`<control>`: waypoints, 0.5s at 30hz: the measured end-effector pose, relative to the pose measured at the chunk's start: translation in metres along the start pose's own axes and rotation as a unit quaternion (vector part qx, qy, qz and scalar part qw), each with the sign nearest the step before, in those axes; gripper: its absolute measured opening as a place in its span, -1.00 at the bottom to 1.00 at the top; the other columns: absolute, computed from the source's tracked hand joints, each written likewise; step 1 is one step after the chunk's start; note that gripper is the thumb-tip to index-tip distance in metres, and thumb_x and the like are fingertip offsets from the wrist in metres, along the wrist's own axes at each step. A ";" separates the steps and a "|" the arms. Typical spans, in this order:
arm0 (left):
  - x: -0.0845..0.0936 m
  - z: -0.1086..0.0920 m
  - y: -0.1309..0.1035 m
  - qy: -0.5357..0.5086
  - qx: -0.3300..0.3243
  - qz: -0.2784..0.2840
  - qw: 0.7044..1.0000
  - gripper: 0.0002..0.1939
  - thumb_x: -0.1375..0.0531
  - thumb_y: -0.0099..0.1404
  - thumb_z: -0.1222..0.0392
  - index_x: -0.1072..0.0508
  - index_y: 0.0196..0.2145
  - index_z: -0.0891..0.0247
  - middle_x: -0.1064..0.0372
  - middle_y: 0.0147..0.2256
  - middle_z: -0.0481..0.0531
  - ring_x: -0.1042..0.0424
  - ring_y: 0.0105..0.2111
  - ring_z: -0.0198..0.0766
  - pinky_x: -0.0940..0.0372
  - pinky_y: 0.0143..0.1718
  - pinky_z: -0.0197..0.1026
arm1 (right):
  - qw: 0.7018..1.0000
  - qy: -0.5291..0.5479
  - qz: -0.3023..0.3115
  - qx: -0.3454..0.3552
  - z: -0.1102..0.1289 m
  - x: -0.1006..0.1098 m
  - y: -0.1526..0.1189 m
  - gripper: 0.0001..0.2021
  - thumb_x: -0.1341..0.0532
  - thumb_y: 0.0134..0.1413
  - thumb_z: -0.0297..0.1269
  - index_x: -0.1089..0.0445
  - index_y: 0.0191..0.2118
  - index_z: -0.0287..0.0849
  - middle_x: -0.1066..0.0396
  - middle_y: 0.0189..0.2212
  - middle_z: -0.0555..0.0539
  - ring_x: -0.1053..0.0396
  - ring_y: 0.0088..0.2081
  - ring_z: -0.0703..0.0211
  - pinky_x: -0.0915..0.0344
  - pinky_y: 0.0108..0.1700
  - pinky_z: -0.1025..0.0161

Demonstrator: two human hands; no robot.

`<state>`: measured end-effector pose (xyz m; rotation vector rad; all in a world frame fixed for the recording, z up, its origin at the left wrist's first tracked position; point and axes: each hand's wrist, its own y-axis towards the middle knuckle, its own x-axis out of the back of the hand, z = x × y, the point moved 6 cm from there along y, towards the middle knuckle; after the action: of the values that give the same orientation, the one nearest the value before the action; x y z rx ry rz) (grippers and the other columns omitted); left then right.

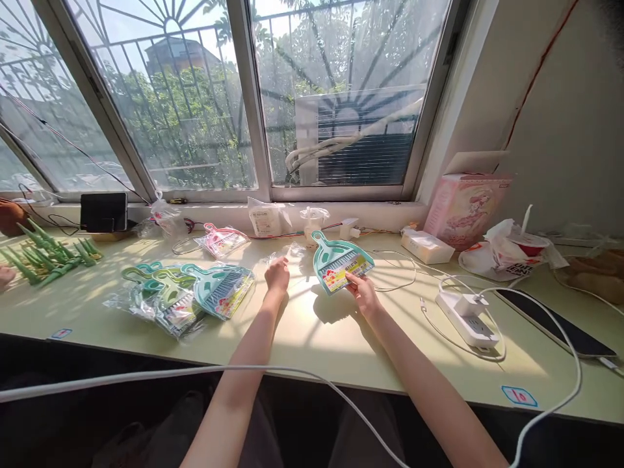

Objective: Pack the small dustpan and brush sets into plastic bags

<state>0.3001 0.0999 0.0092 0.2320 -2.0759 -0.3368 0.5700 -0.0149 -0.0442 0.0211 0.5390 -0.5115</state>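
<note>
My right hand (363, 292) grips a small teal dustpan (322, 263) by its lower right edge and holds it tilted above the table. A dark-bristled brush (341, 261) sits in the dustpan, with a yellow printed card across the front. To its left, my left hand (277, 276) is closed, its fingertips pinching a crumpled clear plastic bag (291, 250) just beyond them. Further left lies a pile of green and teal dustpan sets (170, 292), in clear wrapping. A pink dustpan set (223, 240) lies behind the pile.
A white power strip (468, 318) with cables and a phone (550, 322) lie on the right. Behind them stand a pink box (465, 208) and a tissue pack (426, 247). Green pointed pieces (43, 253) and a dark tablet (103, 212) are at left. A white cable (273, 368) crosses in front.
</note>
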 end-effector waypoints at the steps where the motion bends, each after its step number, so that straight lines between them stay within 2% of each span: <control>1: 0.001 -0.004 -0.004 0.001 -0.010 0.003 1.000 -0.54 -0.16 0.54 0.37 -0.66 0.26 0.16 -0.65 0.26 0.27 -0.58 0.31 0.07 -0.45 0.25 -0.04 | 1.000 -0.008 0.001 0.001 0.002 0.001 0.000 -0.72 -0.58 -0.06 -0.37 -0.59 -0.21 -0.05 -0.78 -0.19 -0.09 -0.77 0.04 -0.20 -0.76 0.09 -0.01; 2: 0.002 -0.006 -0.007 0.005 -0.022 0.014 1.000 -0.54 -0.23 0.54 0.32 -0.63 0.31 0.15 -0.60 0.33 0.28 -0.53 0.36 0.09 -0.43 0.30 -0.04 | 1.000 -0.019 0.002 0.002 0.003 0.002 0.000 -0.72 -0.58 -0.06 -0.36 -0.58 -0.22 -0.04 -0.78 -0.18 -0.11 -0.77 0.05 -0.21 -0.77 0.09 -0.02; 4: 0.000 -0.008 -0.010 0.014 -0.032 0.057 0.998 -0.55 -0.37 0.49 0.24 -0.64 0.29 0.16 -0.58 0.35 0.29 -0.51 0.38 0.12 -0.40 0.35 -0.02 | 0.999 -0.047 0.004 -0.005 0.006 0.005 0.002 -0.73 -0.58 -0.04 -0.34 -0.57 -0.22 -0.02 -0.77 -0.17 -0.12 -0.76 0.08 -0.23 -0.77 0.10 -0.05; 7: 0.000 -0.005 -0.011 0.028 -0.027 0.095 0.995 -0.77 -0.40 0.50 0.23 -0.74 0.07 0.16 -0.67 0.24 0.23 -0.59 0.29 0.08 -0.42 0.30 -0.09 | 0.996 -0.080 -0.001 -0.029 0.008 0.009 0.003 -0.77 -0.53 -0.02 -0.37 -0.56 -0.25 0.00 -0.76 -0.19 -0.12 -0.76 0.07 -0.22 -0.75 0.13 -0.05; 8: 0.001 -0.005 -0.011 0.033 -0.025 0.095 0.995 -0.82 -0.36 0.53 0.25 -0.76 0.01 0.16 -0.69 0.21 0.21 -0.62 0.26 0.05 -0.44 0.26 -0.12 | 0.995 -0.087 -0.003 -0.039 0.009 0.010 0.004 -0.78 -0.52 -0.02 -0.40 -0.56 -0.26 -0.01 -0.76 -0.21 -0.12 -0.76 0.05 -0.21 -0.74 0.13 -0.05; 10: 0.003 -0.004 -0.010 0.044 -0.017 0.089 0.995 -0.79 -0.30 0.57 0.28 -0.78 -0.03 0.18 -0.73 0.16 0.20 -0.66 0.19 0.03 -0.46 0.19 -0.14 | 0.993 -0.104 0.004 -0.055 0.010 0.010 0.003 -0.78 -0.50 -0.02 -0.45 -0.56 -0.27 -0.03 -0.75 -0.26 -0.12 -0.77 -0.01 -0.19 -0.73 0.10 -0.04; 15: 0.011 -0.008 -0.008 0.045 -0.015 0.032 0.998 -0.69 -0.21 0.66 0.20 -0.79 0.09 0.20 -0.74 0.13 0.28 -0.69 0.16 0.12 -0.49 0.18 -0.05 | 0.979 -0.161 0.098 -0.082 0.008 0.001 -0.002 -0.74 -0.56 -0.02 -0.47 -0.60 -0.23 -0.04 -0.74 -0.30 -0.10 -0.78 -0.11 -0.15 -0.73 0.03 -0.02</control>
<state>0.3020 0.0879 0.0189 0.1597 -1.9841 -0.3129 0.5740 -0.0181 -0.0379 -0.1622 0.2570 -0.2682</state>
